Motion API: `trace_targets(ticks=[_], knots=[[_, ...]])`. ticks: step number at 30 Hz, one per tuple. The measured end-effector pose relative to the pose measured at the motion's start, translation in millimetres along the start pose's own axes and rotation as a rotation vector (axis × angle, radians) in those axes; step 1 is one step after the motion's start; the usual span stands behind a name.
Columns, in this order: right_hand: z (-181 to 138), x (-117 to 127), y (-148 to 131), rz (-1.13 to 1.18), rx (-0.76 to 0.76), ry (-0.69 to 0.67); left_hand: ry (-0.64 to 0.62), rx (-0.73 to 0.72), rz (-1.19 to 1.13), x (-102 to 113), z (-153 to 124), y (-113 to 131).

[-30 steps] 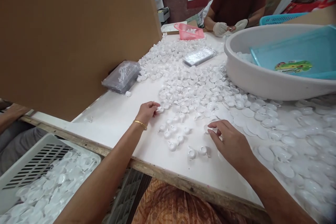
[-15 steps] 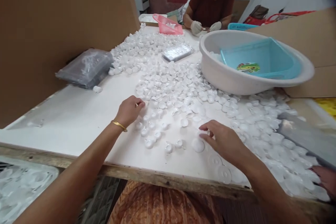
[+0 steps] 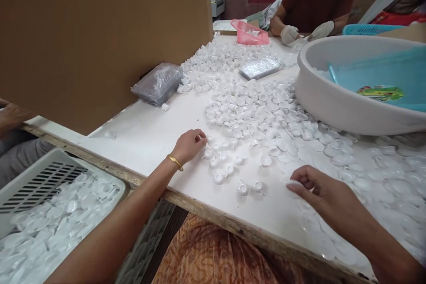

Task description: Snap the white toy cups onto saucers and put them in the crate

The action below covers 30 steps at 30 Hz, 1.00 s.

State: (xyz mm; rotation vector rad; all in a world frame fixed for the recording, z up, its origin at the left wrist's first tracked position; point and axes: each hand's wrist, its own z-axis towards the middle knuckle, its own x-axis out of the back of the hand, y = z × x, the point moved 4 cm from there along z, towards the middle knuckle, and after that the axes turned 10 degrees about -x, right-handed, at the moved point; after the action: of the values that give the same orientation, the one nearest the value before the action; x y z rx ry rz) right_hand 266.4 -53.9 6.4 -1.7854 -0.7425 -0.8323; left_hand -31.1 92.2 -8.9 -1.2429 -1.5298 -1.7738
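My left hand (image 3: 191,145), with a gold bracelet at its wrist, has its fingers pinched together at the left edge of the small white cup-shaped pieces (image 3: 229,170); what lies between the fingertips is hidden. Between the thumb and forefinger of my right hand (image 3: 314,186) is a thin white plastic disc (image 3: 294,182), held just above the table, seen nearly edge-on. Two cup-shaped pieces with small side tabs, one of them here (image 3: 243,188), stand apart near the front edge. A larger pile of white pieces (image 3: 253,106) spreads behind, and flat clear-white discs (image 3: 362,186) lie about my right hand.
A big white basin (image 3: 333,111) with a blue tray (image 3: 382,77) stands right. A wrapped packet (image 3: 158,84) and tall cardboard (image 3: 106,44) are left. A crate (image 3: 49,177) of white pieces sits below the table edge. Across, a co-worker's gloved hands (image 3: 304,33) work near a pink scoop (image 3: 251,33).
My view has swung left, showing more of the crate. My right hand has moved right, away from the cup pieces, and lifted a disc. My left hand stays pinched beside the cups.
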Motion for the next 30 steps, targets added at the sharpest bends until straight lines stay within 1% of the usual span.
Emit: trace_targets(ticks=[2, 3, 5, 7, 9, 11, 13, 15, 16, 18, 20, 22, 24, 27, 30], knots=[[6, 7, -20, 0.140, -0.004, 0.007, 0.012, 0.015, -0.009, 1, -13, -3], [9, 7, -34, 0.199, 0.023, -0.009, 0.029, 0.032, -0.010, 2, -18, -5], [18, 0, -66, 0.284, 0.100, -0.089, 0.084, 0.055, -0.025, 8, -27, -6], [30, -13, -99, 0.336, 0.148, -0.160, 0.160, 0.041, -0.092, 17, -33, 0], [45, -28, -127, 0.413, 0.161, -0.183, 0.176, -0.017, -0.268, 22, -35, 11], [60, -44, -151, 0.557, 0.205, -0.229, 0.134, -0.078, -0.483, 24, -34, 22], [73, -59, -168, 0.671, 0.230, -0.292, 0.129, -0.076, -0.637, 24, -31, 27], [78, -71, -176, 0.695, 0.230, -0.313, 0.173, 0.004, -0.750, 23, -28, 21], [78, -75, -176, 0.663, 0.238, -0.293, 0.180, 0.060, -0.800, 21, -28, 15], [72, -80, -173, 0.519, 0.290, -0.196, 0.156, 0.165, -0.867, 15, -30, 2], [61, -82, -168, 0.321, 0.376, -0.066, 0.128, 0.225, -0.879, 9, -33, -8], [50, -85, -164, 0.147, 0.468, 0.039, 0.127, 0.254, -0.878, 4, -36, -13], [41, -89, -163, 0.024, 0.542, 0.099, 0.134, 0.264, -0.864, -1, -35, -15], [37, -93, -162, -0.076, 0.585, 0.146, 0.137, 0.260, -0.788, -6, -31, -17], [37, -97, -160, -0.141, 0.618, 0.161, 0.100, 0.231, -0.721, -10, -27, -19]])
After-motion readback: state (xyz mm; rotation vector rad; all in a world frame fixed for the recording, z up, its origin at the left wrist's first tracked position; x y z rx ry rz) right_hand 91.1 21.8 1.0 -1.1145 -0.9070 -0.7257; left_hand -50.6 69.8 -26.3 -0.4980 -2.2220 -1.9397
